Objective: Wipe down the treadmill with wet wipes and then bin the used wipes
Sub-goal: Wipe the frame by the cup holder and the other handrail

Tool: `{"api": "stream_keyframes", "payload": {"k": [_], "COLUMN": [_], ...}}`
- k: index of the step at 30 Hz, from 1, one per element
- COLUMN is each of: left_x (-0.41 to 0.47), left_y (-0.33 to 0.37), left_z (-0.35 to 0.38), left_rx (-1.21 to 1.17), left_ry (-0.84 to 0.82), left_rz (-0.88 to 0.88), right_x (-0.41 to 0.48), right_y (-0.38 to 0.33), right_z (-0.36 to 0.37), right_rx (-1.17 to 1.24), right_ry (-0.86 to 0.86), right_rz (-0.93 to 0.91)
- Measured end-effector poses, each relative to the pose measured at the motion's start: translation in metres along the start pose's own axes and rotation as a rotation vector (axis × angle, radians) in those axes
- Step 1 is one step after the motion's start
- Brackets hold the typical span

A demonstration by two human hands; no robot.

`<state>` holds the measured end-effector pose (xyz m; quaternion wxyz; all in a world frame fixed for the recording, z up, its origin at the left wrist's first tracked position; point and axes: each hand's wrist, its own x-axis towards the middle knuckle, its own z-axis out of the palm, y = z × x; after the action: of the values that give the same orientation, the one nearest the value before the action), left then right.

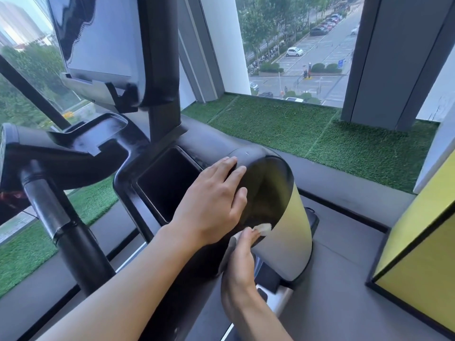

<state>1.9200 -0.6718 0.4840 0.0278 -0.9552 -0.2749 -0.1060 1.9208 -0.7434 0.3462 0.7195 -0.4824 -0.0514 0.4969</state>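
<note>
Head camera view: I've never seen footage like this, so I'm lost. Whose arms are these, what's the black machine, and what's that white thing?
The camera sits on a person's head, looking down, so the arms are their own. The black machine is a treadmill, with a screen up left and an open pocket below. The left hand rests flat on its rounded cover. The right hand pinches a white wet wipe against that cover. Green artificial turf lies behind, by a window.

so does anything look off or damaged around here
Nothing spilled or broken. Only a small pale scuff on top of the treadmill's black housing, just beyond the left hand, and stray dry strands on the turf.
</note>
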Motion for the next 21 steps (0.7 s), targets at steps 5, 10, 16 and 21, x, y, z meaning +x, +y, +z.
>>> {"api": "stream_keyframes", "payload": {"k": [5,10,16,21], "left_x": [-0.001,-0.001,-0.003,-0.002], "left_y": [0.001,0.001,0.002,0.000], "left_z": [-0.001,0.000,-0.001,-0.001], "left_rx": [0.006,-0.003,-0.011,-0.033], "left_ry": [0.009,0.011,0.008,0.008], "left_rz": [0.006,-0.002,-0.012,-0.020], "right_x": [-0.004,0.035,0.097,0.129], "right_y": [-0.029,-0.072,-0.116,-0.149], "right_z": [-0.004,0.001,-0.029,-0.038], "right_rx": [-0.194,-0.411,-0.628,-0.758], "right_ry": [-0.013,0.064,0.094,-0.080], "right_rz": [-0.017,-0.467,-0.521,-0.623]}}
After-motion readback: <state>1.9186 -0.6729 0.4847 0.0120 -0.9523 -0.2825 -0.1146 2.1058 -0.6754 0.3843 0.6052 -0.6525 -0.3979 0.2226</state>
